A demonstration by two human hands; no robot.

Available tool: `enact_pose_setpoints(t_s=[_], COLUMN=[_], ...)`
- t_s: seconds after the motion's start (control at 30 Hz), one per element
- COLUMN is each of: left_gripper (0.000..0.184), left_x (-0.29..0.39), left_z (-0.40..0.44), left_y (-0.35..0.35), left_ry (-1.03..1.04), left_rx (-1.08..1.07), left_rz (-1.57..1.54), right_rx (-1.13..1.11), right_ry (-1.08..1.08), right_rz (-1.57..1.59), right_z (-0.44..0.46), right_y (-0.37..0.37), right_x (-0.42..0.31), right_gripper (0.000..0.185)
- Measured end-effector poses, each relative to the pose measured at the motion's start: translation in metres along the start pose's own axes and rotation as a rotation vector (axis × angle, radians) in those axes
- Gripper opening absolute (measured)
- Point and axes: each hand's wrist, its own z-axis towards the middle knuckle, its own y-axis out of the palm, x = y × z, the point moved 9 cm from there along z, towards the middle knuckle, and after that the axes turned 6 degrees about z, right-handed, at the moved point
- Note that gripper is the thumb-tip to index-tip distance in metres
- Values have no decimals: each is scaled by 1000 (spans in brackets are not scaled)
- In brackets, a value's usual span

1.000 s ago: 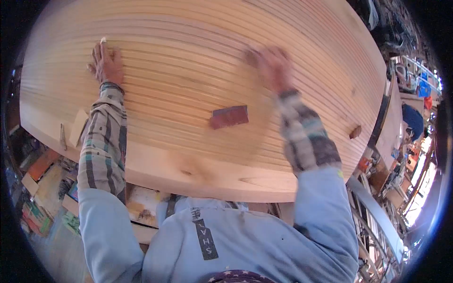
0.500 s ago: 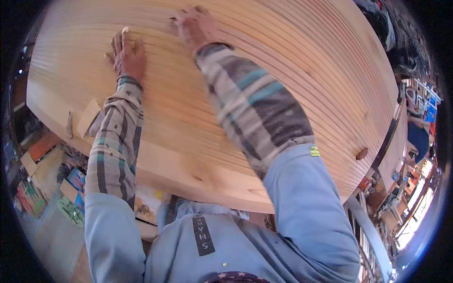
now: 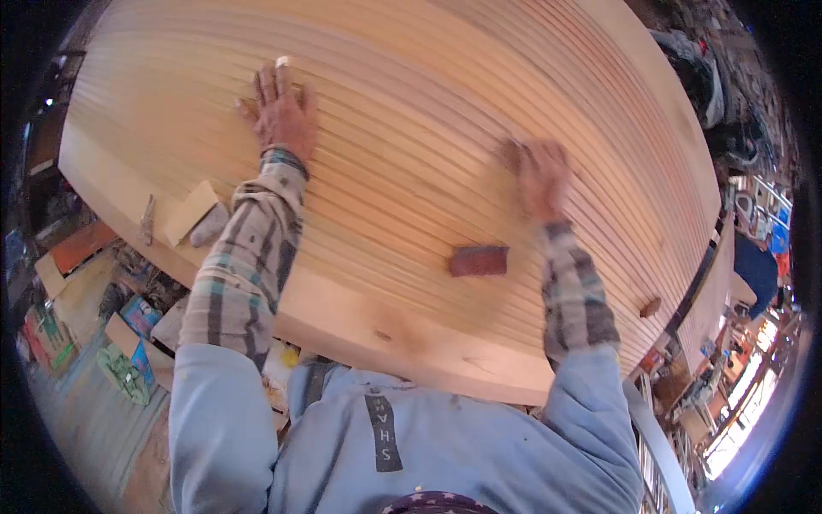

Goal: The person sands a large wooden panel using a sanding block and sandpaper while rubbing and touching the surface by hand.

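A large wooden panel (image 3: 411,180) with long parallel grooves lies in front of me. My left hand (image 3: 284,116) rests flat on its left part, fingers spread, a white wrap on one fingertip. On the right part, my right hand (image 3: 541,176) is closed around a small dark piece, blurred by motion, that I cannot make out. A dark red block (image 3: 479,260) lies on the panel, below and left of my right hand. Near my left forearm are a flat square piece (image 3: 192,212) and a rounded grey object (image 3: 210,226).
A thin sliver (image 3: 147,220) lies at the panel's left edge, and a small brown piece (image 3: 651,307) near its right edge. Boxes and a green bundle (image 3: 122,374) are on the floor at left. A person in dark blue (image 3: 755,276) is at far right.
My right hand swept up and left across the panel, then came back down to the right, uncovering the red block. My left hand stays flat and appears farther right as the view shifted.
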Motion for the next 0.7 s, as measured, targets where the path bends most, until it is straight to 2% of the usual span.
enact_pose_setpoints(t_s=[0.03,0.13,0.2,0.3,0.4,0.43,0.47,0.53,0.63,0.7], left_gripper=[61,62,61,62,61,62,63,65,68,69], left_x=[0,2,2,1,-1,0,2,-2,2,3], left_z=[2,3,0,1,0,-1,0,5,3,3], left_y=[-1,-9,-10,-5,-5,-8,-11,-12,-14,-18], left_ry=[3,-15,-11,-31,-16,-10,0,1,16,26], left_rx=[3,-38,-28,-39,-42,-58,-72,-95,-138,-144], left_rz=[-21,-63,-69,-102,-145,-156,-165,-205,-268,-300], right_rx=[-54,217,-4,87,51,-14,-54,-17,-62,-119], right_ry=[-91,-183,-148,-117,-111,-79,29,145,193,131], right_rz=[120,451,225,145,259,33,73,-55,14,71], right_z=[50,143,197,181,98,60,37,-9,14,79], right_y=[10,141,139,114,64,44,7,-21,-8,46], right_x=[-67,-144,-211,-199,-96,-57,-30,29,-1,-74], right_gripper=[14,20,22,23,20,18,18,16,16,18])
